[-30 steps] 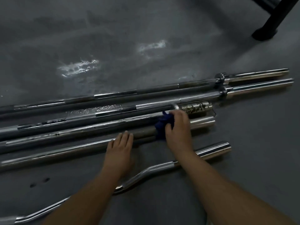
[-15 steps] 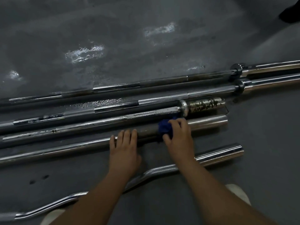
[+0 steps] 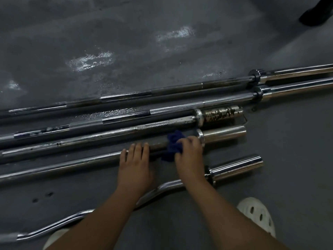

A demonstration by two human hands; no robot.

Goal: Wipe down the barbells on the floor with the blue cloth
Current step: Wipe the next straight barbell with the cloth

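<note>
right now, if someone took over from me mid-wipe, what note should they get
Left hand: open, fingers laid flat on the shaft of the fourth barbell, counting from the far side.
Right hand: grips the blue cloth against that same shaft, just short of its collar.
Done: cannot tell which bars are already wiped.
Left: the rest of this shaft and its sleeve, then check the curl bar, rusty-sleeved bar, far long bar and second long bar.

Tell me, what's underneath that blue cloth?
The blue cloth drapes over the shaft of a straight barbell, beside its sleeve. The right hand grips the cloth, so the stretch of shaft beneath is hidden.
</note>
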